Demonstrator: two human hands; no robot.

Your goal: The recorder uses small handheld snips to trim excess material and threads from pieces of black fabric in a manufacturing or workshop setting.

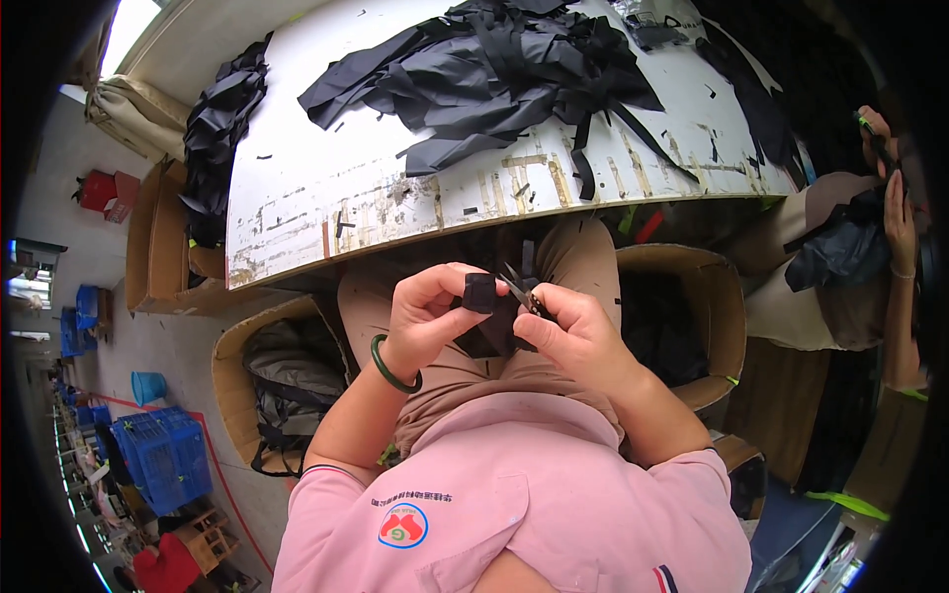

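Over the lap, just below the table's edge, a small black fabric piece [481, 294] is pinched by the left hand [427, 321] — the right hand [573, 331] grips small snips [522, 293] against it. Beyond, black fabric scraps [494, 74] heap on the white table [297, 198].

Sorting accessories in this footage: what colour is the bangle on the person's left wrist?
Dark green; the bangle shows clearly in the head view, just below the left hand.
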